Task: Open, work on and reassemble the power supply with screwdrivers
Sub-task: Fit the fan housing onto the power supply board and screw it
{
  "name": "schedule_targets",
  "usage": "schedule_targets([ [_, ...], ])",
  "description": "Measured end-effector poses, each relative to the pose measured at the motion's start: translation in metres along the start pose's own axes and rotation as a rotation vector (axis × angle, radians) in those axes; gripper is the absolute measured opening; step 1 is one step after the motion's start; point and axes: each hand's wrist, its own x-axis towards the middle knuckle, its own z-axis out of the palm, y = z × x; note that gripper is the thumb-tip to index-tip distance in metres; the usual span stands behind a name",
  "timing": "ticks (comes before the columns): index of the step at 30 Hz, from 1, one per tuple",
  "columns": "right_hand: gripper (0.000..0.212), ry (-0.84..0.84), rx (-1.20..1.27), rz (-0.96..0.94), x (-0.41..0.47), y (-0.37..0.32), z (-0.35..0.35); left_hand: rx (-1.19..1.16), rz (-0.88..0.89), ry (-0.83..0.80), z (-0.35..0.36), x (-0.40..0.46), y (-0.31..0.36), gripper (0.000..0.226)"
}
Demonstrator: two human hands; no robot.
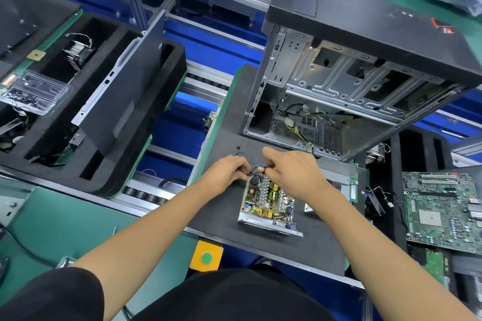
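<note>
The power supply [268, 203] lies open on a dark foam mat [229, 138], its circuit board with coils and capacitors showing. My right hand [292, 172] grips a screwdriver with an orange-and-black handle [263, 169], held nearly level over the unit's far edge with its tip pointing left. My left hand [227, 171] is at the unit's far left corner, fingers curled and pinching at the screwdriver's tip; what they hold is hidden. A metal cover plate [336, 172] lies just right of my right hand. A few small dark screws [238, 149] sit on the mat beyond my left hand.
An opened computer tower [365, 73] stands behind the unit. A motherboard [443, 211] lies at the right. To the left, black foam trays [86, 101] hold a side panel and parts, with a clear screw box [31, 94]. A yellow box with a green button [206, 258] sits near my body.
</note>
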Motion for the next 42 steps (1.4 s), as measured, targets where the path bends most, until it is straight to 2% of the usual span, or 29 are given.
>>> schedule_targets([
  [9,0.016,-0.029,-0.058,-0.014,0.008,0.002,0.016,-0.05,-0.069,0.059,0.018,-0.012,-0.026,0.029],
  [15,0.019,-0.036,-0.161,-0.026,0.013,-0.001,0.019,-0.044,-0.058,0.075,0.029,-0.014,-0.032,0.023],
  [42,0.015,-0.111,-0.132,-0.043,0.031,-0.005,0.017,-0.012,-0.073,0.095,0.034,-0.007,-0.039,0.014],
])
